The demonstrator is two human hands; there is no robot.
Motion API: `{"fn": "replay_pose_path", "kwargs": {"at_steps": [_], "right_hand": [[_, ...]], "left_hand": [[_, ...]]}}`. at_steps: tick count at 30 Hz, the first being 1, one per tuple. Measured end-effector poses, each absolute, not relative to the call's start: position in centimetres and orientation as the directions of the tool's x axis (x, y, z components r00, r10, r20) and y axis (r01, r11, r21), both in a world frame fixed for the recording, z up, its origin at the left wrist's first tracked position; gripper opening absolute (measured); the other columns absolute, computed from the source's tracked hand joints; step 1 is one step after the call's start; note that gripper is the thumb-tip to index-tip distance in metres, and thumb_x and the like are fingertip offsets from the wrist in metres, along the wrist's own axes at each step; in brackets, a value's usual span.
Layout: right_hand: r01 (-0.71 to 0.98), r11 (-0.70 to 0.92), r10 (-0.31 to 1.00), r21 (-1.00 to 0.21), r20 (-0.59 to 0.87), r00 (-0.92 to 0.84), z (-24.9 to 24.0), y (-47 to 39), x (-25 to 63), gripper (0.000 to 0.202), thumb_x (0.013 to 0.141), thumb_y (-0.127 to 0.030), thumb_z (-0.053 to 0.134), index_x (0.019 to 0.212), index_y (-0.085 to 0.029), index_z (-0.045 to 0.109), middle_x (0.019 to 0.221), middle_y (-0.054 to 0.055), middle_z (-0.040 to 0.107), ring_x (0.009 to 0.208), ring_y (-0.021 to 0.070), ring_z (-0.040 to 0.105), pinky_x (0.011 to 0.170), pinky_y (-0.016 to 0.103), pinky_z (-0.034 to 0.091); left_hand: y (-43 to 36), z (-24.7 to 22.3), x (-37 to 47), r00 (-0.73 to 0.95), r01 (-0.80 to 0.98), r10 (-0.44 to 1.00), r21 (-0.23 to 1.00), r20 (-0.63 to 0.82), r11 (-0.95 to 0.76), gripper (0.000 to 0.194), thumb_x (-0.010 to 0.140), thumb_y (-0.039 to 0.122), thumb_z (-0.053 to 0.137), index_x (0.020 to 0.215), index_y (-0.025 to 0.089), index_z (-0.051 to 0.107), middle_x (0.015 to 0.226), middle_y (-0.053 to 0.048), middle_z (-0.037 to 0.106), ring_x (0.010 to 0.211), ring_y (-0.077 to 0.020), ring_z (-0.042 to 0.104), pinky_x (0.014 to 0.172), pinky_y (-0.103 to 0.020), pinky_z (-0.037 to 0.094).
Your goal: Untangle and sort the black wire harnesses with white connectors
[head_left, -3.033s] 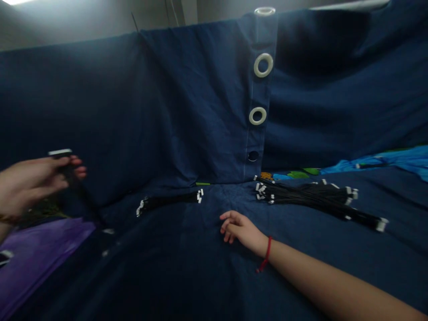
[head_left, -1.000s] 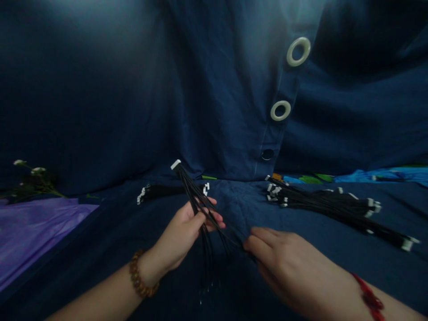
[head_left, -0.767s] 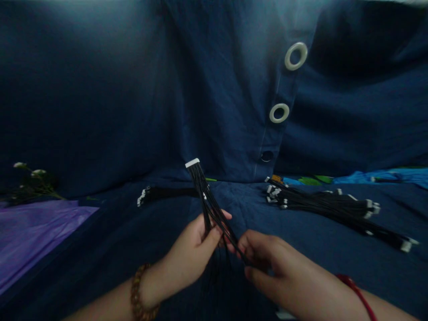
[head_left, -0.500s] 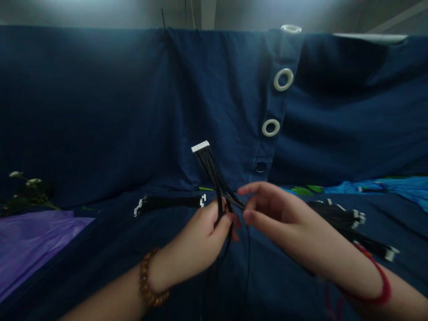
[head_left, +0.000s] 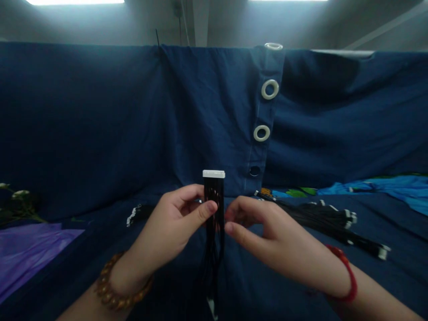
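A wiring harness of many black wires with a white connector (head_left: 214, 174) on top stands upright in front of me. My left hand (head_left: 180, 218) grips the wires just below the connector, its thumb laid across their front. At the right edge of the bundle is my right hand (head_left: 257, 227), its thumb and fingers curled in against the outer black wires (head_left: 220, 240). The right fingertips are partly hidden behind the bundle. Below, the wires hang loose, and a small white piece (head_left: 211, 307) shows near their lower end.
More black harnesses with white ends (head_left: 334, 216) lie on the blue cloth at right. Another bundle (head_left: 140, 214) is partly behind my left hand. Purple plastic (head_left: 33, 249) and white flowers (head_left: 20, 194) are at left. A blue curtain (head_left: 100, 120) with rings rises behind.
The harness has turned from tilted to upright and come lower, its connector now facing me squarely. My left thumb has moved up onto the wires near the connector. The right hand has shifted left.
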State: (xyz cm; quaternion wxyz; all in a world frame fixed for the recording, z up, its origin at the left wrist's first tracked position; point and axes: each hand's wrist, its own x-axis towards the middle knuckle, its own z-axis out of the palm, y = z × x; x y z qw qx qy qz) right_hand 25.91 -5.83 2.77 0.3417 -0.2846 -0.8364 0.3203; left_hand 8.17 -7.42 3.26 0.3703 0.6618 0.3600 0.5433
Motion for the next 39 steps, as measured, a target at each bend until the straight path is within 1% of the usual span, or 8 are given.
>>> {"fn": "replay_pose_path", "kwargs": {"at_steps": [3,8,13,18,21,26,33,39], "right_hand": [[0.080,0.514,0.648,-0.854,0.326,-0.688,2.3,-5.4,25.6,0.016,0.077,-0.025,0.057,0.090,-0.016,0.054,0.086,0.002,0.060,0.081,0.0145,0.056,0.072,0.026,0.043],[0.020,0.351,0.602,-0.936,0.209,-0.770,1.0,-4.8,25.3,0.023,0.074,-0.026,0.062,0.091,-0.013,0.054,0.079,0.000,0.058,0.074,0.0129,0.056,0.067,0.026,0.045],[-0.049,0.212,0.664,-0.976,0.180,-0.726,0.7,-3.8,25.1,0.019,0.084,-0.033,0.046,0.080,-0.015,0.048,0.061,-0.004,0.050,0.051,0.0072,0.050,0.054,0.022,0.043],[-0.024,0.132,0.659,-0.991,0.106,-0.745,0.1,-2.9,24.9,0.019,0.081,-0.033,0.048,0.078,-0.014,0.048,0.065,0.000,0.056,0.056,0.0101,0.057,0.057,0.025,0.047],[-0.005,0.154,0.630,-0.988,0.102,-0.770,-0.3,-2.7,24.7,0.025,0.083,-0.037,0.042,0.082,-0.013,0.050,0.070,0.004,0.060,0.064,0.0139,0.061,0.064,0.032,0.048],[0.079,0.384,0.655,-0.920,0.211,-0.725,-0.1,-2.8,25.0,0.030,0.086,-0.038,0.042,0.080,-0.013,0.058,0.077,0.004,0.061,0.071,0.0131,0.057,0.069,0.028,0.044],[0.273,0.632,0.724,-0.725,0.427,-0.543,0.5,-2.7,25.3,0.023,0.087,-0.028,0.042,0.098,-0.018,0.060,0.098,0.005,0.057,0.093,0.0178,0.049,0.085,0.032,0.034],[0.346,0.590,0.753,-0.730,0.342,-0.562,0.5,-2.2,26.0,0.018,0.083,-0.025,0.046,0.087,-0.016,0.062,0.079,0.004,0.058,0.072,0.0156,0.052,0.070,0.030,0.040]], "left_hand": [[-7.7,3.2,8.6,0.088,0.020,0.878,0.880,0.471,-0.475,0.010,0.071,0.021,0.064,0.081,0.019,0.065,0.072,-0.001,0.065,0.063,-0.0139,0.061,0.058,-0.023,0.051],[-7.4,3.7,8.3,-0.122,-0.162,0.890,0.876,0.439,-0.454,0.004,0.075,0.020,0.059,0.076,0.017,0.061,0.070,0.001,0.063,0.061,-0.0113,0.060,0.056,-0.020,0.051],[-6.7,4.7,7.2,-0.240,-0.253,0.821,0.783,0.519,-0.569,0.014,0.079,0.010,0.051,0.087,0.016,0.060,0.087,-0.001,0.065,0.084,-0.0114,0.061,0.077,-0.020,0.050],[-6.7,5.8,5.7,-0.372,-0.257,0.716,0.676,0.591,-0.691,0.026,0.077,0.000,0.048,0.090,0.018,0.060,0.098,0.000,0.064,0.105,-0.0131,0.054,0.091,-0.021,0.044],[-6.8,6.2,4.5,-0.383,-0.189,0.712,0.705,0.588,-0.684,0.030,0.077,-0.001,0.047,0.086,0.024,0.061,0.092,0.007,0.064,0.104,-0.0090,0.053,0.086,-0.014,0.044],[-5.9,5.7,3.5,-0.435,-0.108,0.700,0.739,0.566,-0.665,0.024,0.072,0.003,0.055,0.081,0.024,0.061,0.078,0.008,0.063,0.075,-0.0067,0.057,0.058,-0.012,0.046],[-5.7,5.0,4.7,-0.193,-0.146,0.896,0.892,0.399,-0.429,0.034,0.069,0.004,0.055,0.102,0.011,0.055,0.102,-0.011,0.063,0.091,-0.0209,0.062,0.074,-0.027,0.050],[-6.2,4.6,5.1,-0.096,-0.066,0.901,0.900,0.424,-0.430,0.021,0.075,0.012,0.054,0.095,0.016,0.054,0.082,-0.001,0.060,0.081,-0.0152,0.062,0.071,-0.024,0.050]]}}
